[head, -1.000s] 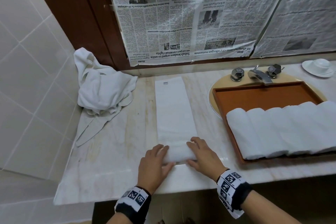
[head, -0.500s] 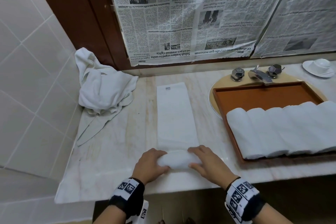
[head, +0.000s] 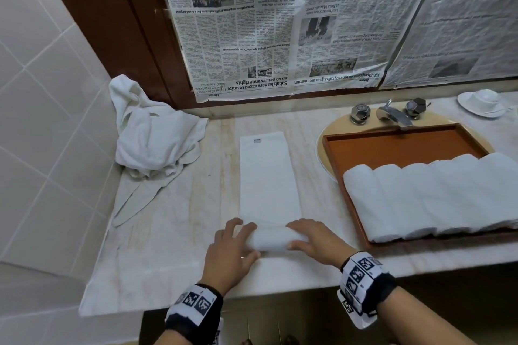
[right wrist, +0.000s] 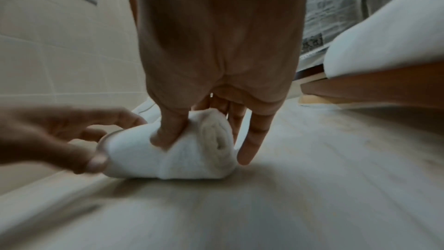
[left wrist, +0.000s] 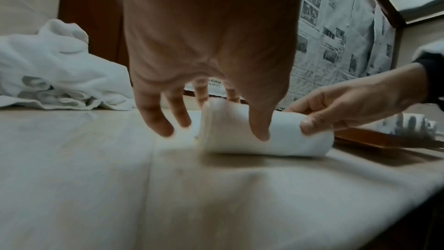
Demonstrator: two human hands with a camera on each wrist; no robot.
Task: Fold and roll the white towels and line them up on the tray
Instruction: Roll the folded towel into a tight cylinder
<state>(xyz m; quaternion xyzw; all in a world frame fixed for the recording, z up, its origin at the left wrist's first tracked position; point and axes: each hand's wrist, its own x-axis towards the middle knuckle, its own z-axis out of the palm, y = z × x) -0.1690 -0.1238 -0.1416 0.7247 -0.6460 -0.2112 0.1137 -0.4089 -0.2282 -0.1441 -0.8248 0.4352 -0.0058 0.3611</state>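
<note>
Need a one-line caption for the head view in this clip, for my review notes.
Both hands, left hand and right hand, roll a folded white towel beside a tray of rolled towels.

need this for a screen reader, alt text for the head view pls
Two hands, left hand and right hand, roll a folded white towel on a marble counter. Rolled towels line a wooden tray at right; a crumpled towel pile sits at left.
</note>
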